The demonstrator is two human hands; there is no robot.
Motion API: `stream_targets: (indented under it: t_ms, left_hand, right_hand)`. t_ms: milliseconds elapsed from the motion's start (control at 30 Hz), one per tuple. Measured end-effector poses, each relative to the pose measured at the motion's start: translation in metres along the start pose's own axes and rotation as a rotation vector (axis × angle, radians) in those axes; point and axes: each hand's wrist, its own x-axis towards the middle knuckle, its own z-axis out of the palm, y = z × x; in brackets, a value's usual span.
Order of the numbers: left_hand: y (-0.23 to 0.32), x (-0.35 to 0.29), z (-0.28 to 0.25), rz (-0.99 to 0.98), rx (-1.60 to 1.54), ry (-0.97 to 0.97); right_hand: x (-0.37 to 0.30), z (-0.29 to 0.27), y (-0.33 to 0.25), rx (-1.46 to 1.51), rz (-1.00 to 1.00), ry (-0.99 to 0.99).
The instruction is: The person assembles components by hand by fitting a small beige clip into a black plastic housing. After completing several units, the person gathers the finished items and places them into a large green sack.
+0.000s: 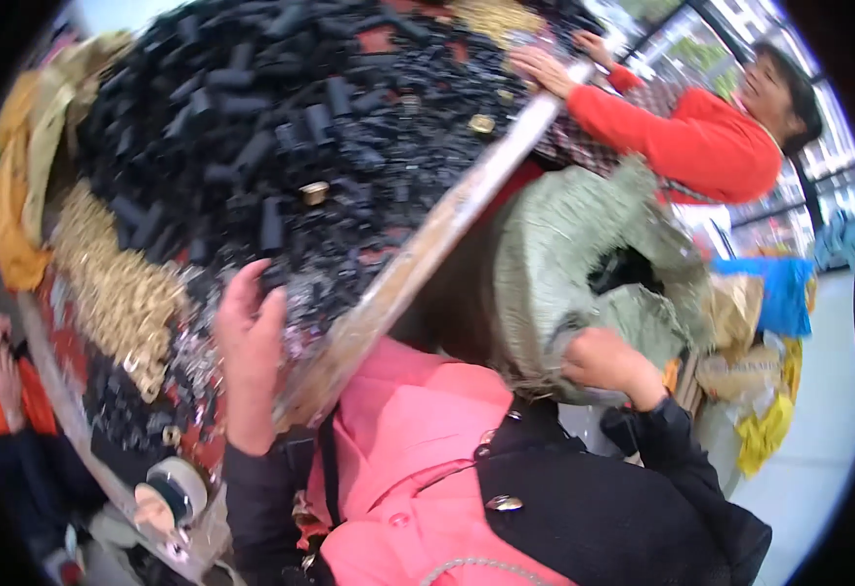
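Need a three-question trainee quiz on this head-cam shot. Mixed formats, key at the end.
1. Which of the wearer's hands is on the pale green woven sack?
2. True or false: the wearer's left hand, near the heap of black cylindrical pieces, is clenched into a fist.
3. The long sleeves of the co-worker at upper right are: A) blue B) red C) green.

Key: 1. The right hand. 2. False; thumb and fingers stand apart. 3. B.

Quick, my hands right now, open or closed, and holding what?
Left hand: open, nothing visible in it, near the black parts.
Right hand: closed, gripping the edge of the sack.
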Motion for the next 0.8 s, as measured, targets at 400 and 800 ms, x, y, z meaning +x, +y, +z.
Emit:
stream_targets:
  t_ms: [400,800]
  left_hand:
    - [0.001,-0.066,-0.038,-0.295,-0.827,0.224]
    - [-0.015,-0.111,-0.07,-0.395,-0.844,0.288]
  right_hand:
    - [0.126,-0.08,-0.12,0.058,-0.697,0.535]
    - [0.201,-0.034,-0.181,0.035,-0.883,0.507]
